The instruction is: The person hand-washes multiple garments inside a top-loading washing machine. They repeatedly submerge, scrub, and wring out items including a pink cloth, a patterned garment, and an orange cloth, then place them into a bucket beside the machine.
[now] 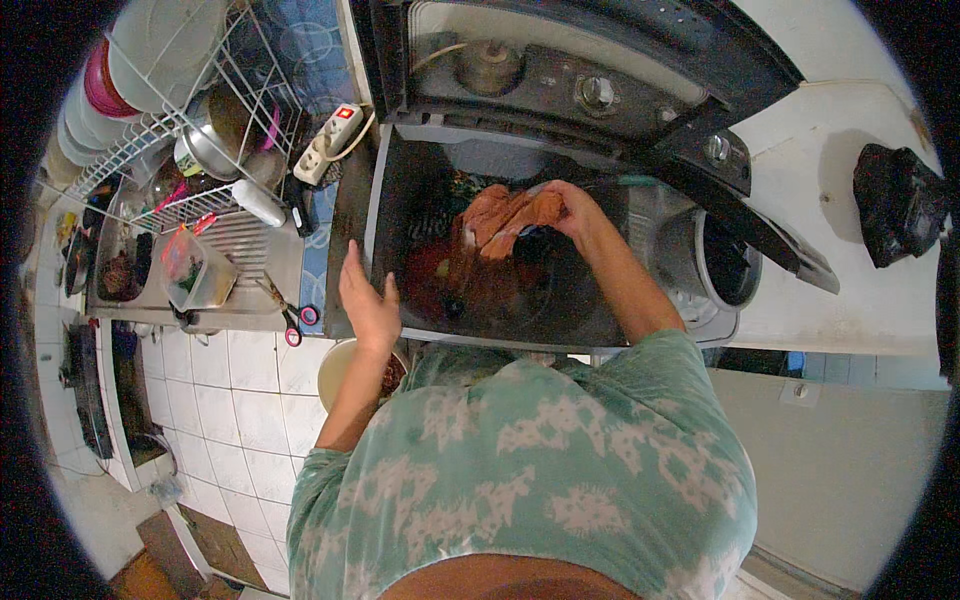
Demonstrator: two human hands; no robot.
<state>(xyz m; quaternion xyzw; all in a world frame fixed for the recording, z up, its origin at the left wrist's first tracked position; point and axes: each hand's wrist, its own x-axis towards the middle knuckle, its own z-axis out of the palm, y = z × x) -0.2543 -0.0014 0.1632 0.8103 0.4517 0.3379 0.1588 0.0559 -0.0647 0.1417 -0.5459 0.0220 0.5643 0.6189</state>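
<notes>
My right hand [568,210] grips an orange-brown wet-looking cloth [510,217] over the dark tub of a twin-tub washing machine [491,341]. Below the cloth, dark water and reddish fabric [427,277] are visible in the tub. My left hand [367,304] is raised at the tub's left edge, fingers spread, holding nothing. The machine's lid [570,45] stands raised behind the tub, with control knobs seen beyond it. To the right is the round spin drum [727,259], with dark contents.
Left of the machine, scissors [289,311], a plastic container [196,274] and a wire dish rack [187,199] stand by the sink. A power strip [328,144] lies near the machine's back left. A tub [334,375] is below my left forearm. A black plastic bag [896,202] hangs at right.
</notes>
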